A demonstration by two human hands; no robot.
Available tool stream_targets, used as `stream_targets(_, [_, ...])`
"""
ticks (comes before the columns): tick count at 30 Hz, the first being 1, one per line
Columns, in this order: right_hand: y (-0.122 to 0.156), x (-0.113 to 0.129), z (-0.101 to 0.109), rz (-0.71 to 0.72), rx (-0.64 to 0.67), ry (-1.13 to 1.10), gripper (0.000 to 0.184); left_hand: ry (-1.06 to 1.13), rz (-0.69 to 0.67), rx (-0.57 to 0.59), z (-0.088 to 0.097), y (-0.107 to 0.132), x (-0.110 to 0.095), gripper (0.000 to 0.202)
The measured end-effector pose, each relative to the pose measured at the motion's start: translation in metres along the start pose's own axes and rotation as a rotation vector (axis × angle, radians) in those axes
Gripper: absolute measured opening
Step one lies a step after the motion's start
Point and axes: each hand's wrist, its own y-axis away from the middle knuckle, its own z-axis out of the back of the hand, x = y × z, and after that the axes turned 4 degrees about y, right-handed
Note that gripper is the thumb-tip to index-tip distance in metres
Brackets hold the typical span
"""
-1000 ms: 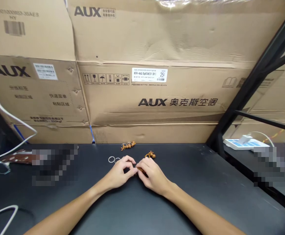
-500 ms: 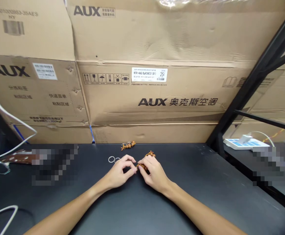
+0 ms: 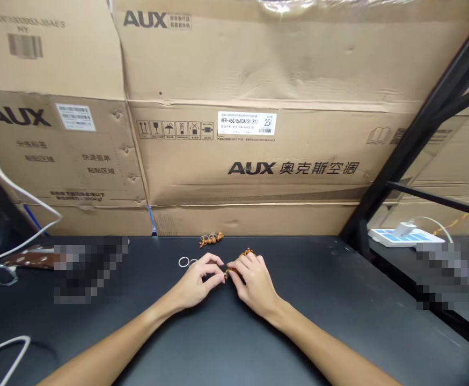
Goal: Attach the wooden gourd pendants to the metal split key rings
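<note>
My right hand (image 3: pixel 256 284) is closed over a brown beaded charm (image 3: pixel 246 253), whose far end sticks out beyond the fingers. The palm and fingers hide most of it. My left hand (image 3: pixel 201 280) faces it from the left, thumb and fingertips pinched at the charm's near end; what they grip there is too small to make out. Behind my left hand lie two silver split rings (image 3: pixel 183 261), one partly covered by the fingers. Farther back rests a second brown beaded charm (image 3: pixel 211 239) with rings by it.
Large cardboard boxes (image 3: pixel 291 145) stand along the back of the black table (image 3: pixel 218 343). At left lie glasses (image 3: pixel 4 274), a brown spotted item (image 3: pixel 37 257) and a white cable (image 3: pixel 17 187). A black metal frame (image 3: pixel 383 177) and a white power strip (image 3: pixel 405 236) are at right.
The right hand's fingers have shifted slightly over the charm, covering more of it. My left hand stays nearly where it was. The view has moved very slightly.
</note>
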Motion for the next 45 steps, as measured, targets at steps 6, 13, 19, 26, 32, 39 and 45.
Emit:
stream_targets(6, [0.0, -0.002, -0.002, -0.039, 0.038, 0.085, 0.014, 0.014, -0.025, 0.018, 0.002, 0.0, 0.001, 0.029])
stream_targets(13, [0.0, -0.006, -0.006, -0.06, -0.012, 0.11, 0.016, -0.43, -0.045, -0.298, 0.002, -0.003, 0.012, 0.023])
stream_targets(19, [0.001, -0.006, -0.006, -0.114, -0.038, 0.128, 0.021, -0.641, 0.025, -0.344, 0.011, -0.001, 0.023, 0.004])
stream_targets(26, [0.0, -0.004, -0.006, -0.091, -0.008, 0.129, 0.013, -0.712, 0.042, -0.299, 0.015, 0.0, 0.03, 0.014])
stream_targets(32, [0.001, -0.003, -0.007, -0.033, -0.015, 0.101, 0.013, -0.708, 0.013, -0.259, 0.018, -0.002, 0.035, 0.036])
stream_targets(39, [-0.001, -0.001, -0.008, -0.022, -0.003, 0.103, 0.014, -0.76, -0.007, -0.227, 0.013, -0.014, 0.043, 0.04])
stream_targets(45, [-0.002, -0.001, -0.008, 0.0, 0.0, 0.072, 0.017, -0.815, -0.067, -0.179, 0.005, -0.039, 0.043, 0.045])
